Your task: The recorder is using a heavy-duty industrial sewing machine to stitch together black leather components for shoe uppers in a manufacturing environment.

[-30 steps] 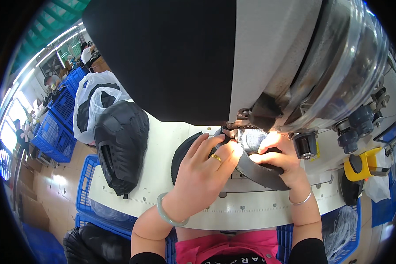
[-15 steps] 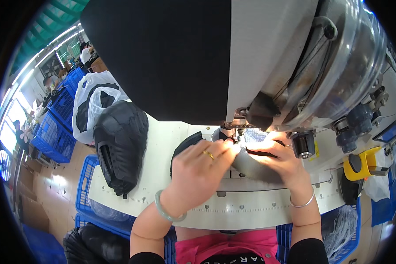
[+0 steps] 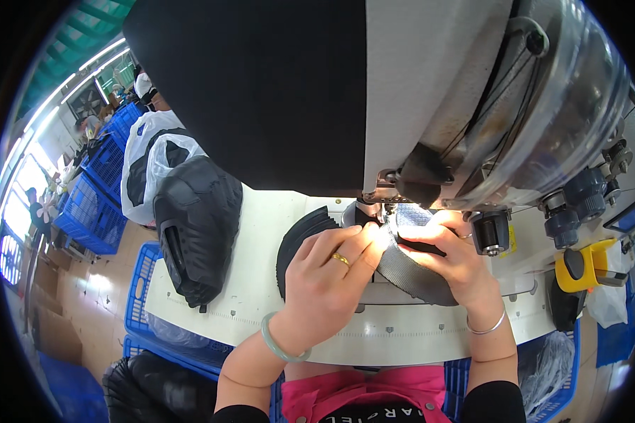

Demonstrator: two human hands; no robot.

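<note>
Under the lit needle area of a sewing machine lies a curved piece of grey mesh fabric with a dark edge. My left hand, wearing a gold ring, pinches its left side close to the presser foot, fingertips pressed together. On the other side my right hand grips the fabric between thumb and fingers, the thumb on top. Black ribbed curved pieces lie just left of my left hand, partly covered by it. Whether they join the grey fabric, I cannot tell.
Black shoe uppers are stacked on the white table at left, before a white plastic bag. Blue crates stand below the table edge. The machine's head overhangs my hands. A yellow holder sits at right.
The grey fabric has turned a little under the needle, showing more of its mesh near my right hand. My left hand has shifted slightly right and down. Both hands keep their hold.
</note>
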